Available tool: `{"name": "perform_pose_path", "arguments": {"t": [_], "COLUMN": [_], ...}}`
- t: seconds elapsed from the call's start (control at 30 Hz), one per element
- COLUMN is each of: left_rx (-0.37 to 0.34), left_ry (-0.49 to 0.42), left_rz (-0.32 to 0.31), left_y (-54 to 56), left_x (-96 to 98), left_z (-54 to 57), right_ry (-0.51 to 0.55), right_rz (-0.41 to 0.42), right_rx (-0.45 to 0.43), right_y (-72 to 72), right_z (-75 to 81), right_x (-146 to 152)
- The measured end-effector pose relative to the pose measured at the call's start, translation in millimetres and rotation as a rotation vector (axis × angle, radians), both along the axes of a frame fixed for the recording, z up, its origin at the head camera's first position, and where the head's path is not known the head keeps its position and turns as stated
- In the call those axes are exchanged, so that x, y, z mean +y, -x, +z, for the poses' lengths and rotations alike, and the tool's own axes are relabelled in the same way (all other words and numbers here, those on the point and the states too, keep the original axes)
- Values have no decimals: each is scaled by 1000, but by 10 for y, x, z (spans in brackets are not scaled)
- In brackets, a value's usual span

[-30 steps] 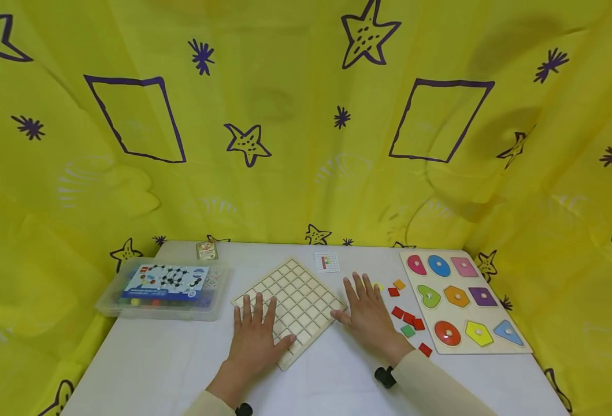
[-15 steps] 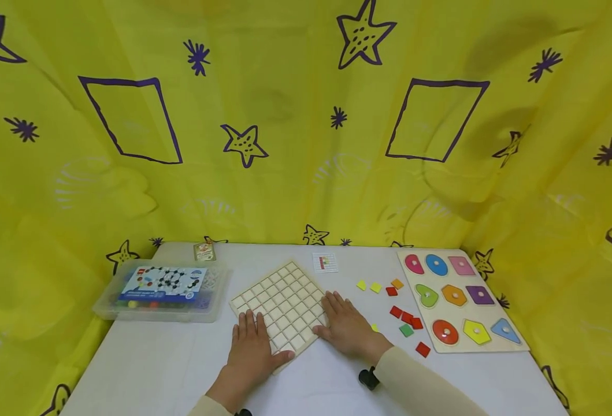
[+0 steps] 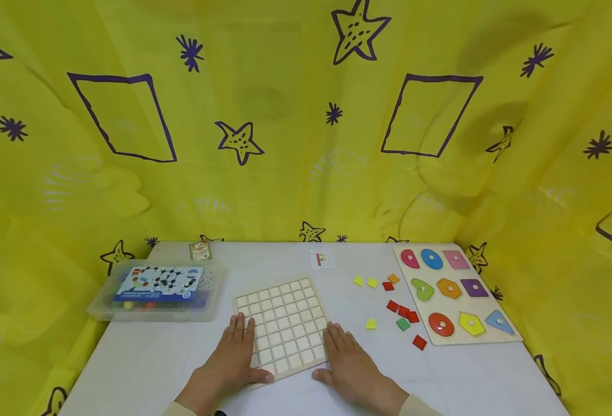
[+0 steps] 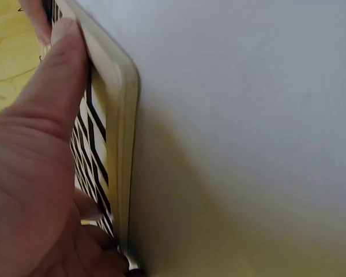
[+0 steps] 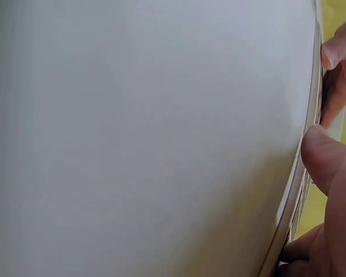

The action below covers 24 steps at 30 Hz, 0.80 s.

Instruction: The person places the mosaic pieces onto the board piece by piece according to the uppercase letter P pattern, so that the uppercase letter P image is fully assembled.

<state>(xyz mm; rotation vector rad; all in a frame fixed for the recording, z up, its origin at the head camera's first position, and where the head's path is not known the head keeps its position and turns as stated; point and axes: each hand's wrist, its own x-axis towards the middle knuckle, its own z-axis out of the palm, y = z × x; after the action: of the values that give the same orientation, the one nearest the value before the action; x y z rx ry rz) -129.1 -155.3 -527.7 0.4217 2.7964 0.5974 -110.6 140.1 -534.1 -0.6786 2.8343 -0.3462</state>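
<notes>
A pale wooden grid board (image 3: 284,319) of small square cells lies slightly turned on the white table (image 3: 144,364), between my two hands. My left hand (image 3: 230,355) rests on its left side, fingers straight along the edge and thumb at the near left corner. In the left wrist view that thumb (image 4: 55,86) lies on the board's frame (image 4: 120,150). My right hand (image 3: 351,370) presses its straight fingers against the right edge. Its thumb is near the lower right corner, and the right wrist view shows the thumb tip (image 5: 320,144) right at the board's edge.
Right of the board lie several red tiles (image 3: 419,342), yellow pieces (image 3: 370,324), an orange tile (image 3: 393,278) and a green tile (image 3: 403,324). Beyond them is a shape puzzle board (image 3: 485,338). A clear plastic box (image 3: 155,314), a printed card (image 3: 322,259) and a small pack (image 3: 200,250) stand behind.
The grid board has turned from a diamond position to nearly square with me and slid nearer. Both hands moved with it, the right one leftward and down onto its right edge.
</notes>
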Motion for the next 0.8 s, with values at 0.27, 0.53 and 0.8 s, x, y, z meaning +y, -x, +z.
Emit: {"name": "perform_pose_path", "arguments": {"t": [0.27, 0.53, 0.8], "left_rx": [-1, 19, -3], "left_ry": [-5, -12, -65], "left_rz": [-132, -205, -217], "left_y": [41, 70, 167], "left_x": [52, 98, -60], "left_z": [41, 46, 28], "right_ry": [8, 28, 13], "right_rz": [-28, -117, -109], "right_rx": [12, -10, -7], "right_y": [-197, -199, -202], "right_z": [54, 4, -20], "right_x": [209, 330, 310]}}
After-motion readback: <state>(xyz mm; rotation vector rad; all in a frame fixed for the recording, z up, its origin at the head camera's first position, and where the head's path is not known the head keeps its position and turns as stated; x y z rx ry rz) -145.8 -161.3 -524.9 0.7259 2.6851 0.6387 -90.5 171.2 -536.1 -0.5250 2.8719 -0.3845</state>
